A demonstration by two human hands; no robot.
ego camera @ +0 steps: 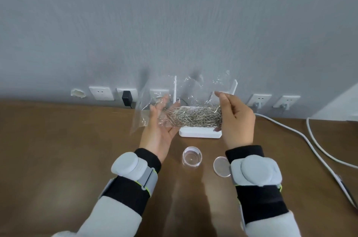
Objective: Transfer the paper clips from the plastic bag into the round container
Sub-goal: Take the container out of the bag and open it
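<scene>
Right hand (237, 120) pinches plastic bag (195, 91) (paper clips (195, 116) inside), left hand (158, 130) supporting.

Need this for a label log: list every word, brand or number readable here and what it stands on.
None can be read. The plastic bag, round container, lid, white router, wall sockets and grey wrist units show no legible print in this view.

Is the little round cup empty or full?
Empty: the round container stands lidless, see-through to its bottom; the paper clips sit in the plastic bag.
</scene>
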